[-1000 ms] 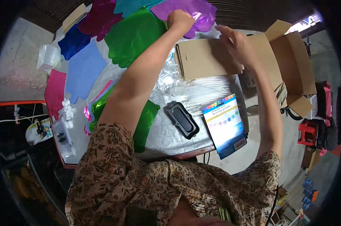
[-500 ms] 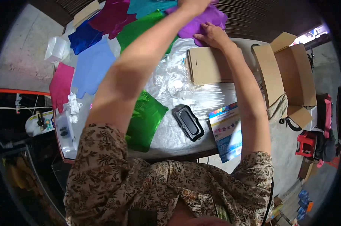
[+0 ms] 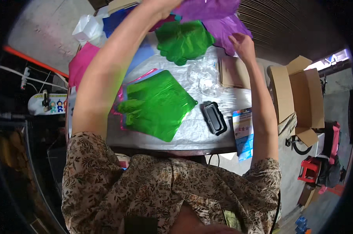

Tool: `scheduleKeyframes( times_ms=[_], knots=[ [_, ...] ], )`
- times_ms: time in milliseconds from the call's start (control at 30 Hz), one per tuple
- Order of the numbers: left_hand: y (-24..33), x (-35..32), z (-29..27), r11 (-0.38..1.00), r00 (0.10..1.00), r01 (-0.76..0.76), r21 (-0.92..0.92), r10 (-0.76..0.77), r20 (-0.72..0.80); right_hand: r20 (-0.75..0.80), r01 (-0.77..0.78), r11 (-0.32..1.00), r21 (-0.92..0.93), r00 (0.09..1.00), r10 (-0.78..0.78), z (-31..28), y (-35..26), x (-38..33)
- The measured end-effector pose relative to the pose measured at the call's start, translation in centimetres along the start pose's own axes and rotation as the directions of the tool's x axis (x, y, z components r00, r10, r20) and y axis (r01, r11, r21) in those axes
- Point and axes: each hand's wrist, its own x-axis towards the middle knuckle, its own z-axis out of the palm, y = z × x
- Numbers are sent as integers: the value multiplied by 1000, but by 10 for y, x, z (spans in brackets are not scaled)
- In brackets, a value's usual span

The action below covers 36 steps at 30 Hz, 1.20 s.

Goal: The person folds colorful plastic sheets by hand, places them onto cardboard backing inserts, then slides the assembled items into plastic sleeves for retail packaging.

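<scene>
At the far edge of the table a crinkled purple foil balloon (image 3: 225, 29) lies flat, partly raised. My right hand (image 3: 244, 46) is at its right side, with fingers curled against the foil. My left hand (image 3: 163, 7) reaches to the purple foil's left end; its fingers are cut off by the top edge. Just nearer lies a green foil balloon (image 3: 184, 41) with a wavy outline. A green star-shaped foil balloon (image 3: 161, 105) rests close to me on a stack with pink edges. Left of it are a pink foil balloon (image 3: 83, 62) and a light blue one (image 3: 140, 56).
A black plastic tray (image 3: 214, 118), a printed blue package (image 3: 244, 134) and clear plastic wrap (image 3: 205, 80) lie on the silvery table cover. Flat cardboard (image 3: 234, 72) is beneath my right wrist. An opened carton (image 3: 301, 93) stands at the right, a white box (image 3: 87, 28) at the far left.
My left hand has moved left and my right hand right, with the purple foil spread wider between them. The view has shifted, showing more of the near green star.
</scene>
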Motion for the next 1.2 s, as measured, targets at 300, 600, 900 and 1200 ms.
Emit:
scheduleKeyframes(
  times_ms=[300,600,900,1200],
  knots=[
    [0,-123,-41,741,988,-125,659,157,11,267,-274,371,887,961,72,-47,-158,-113],
    [1,-193,-21,541,825,-518,662,519,222,336,-355,386,851,934,119,-52,-226,-136],
    [-33,-230,-21,484,856,-451,750,474,209,468,-431,370,823,884,-12,-24,-229,-158],
    [-81,-249,-26,905,994,-56,421,10,110,412,-409,385,827,908,80,16,-190,-189]
  ],
)
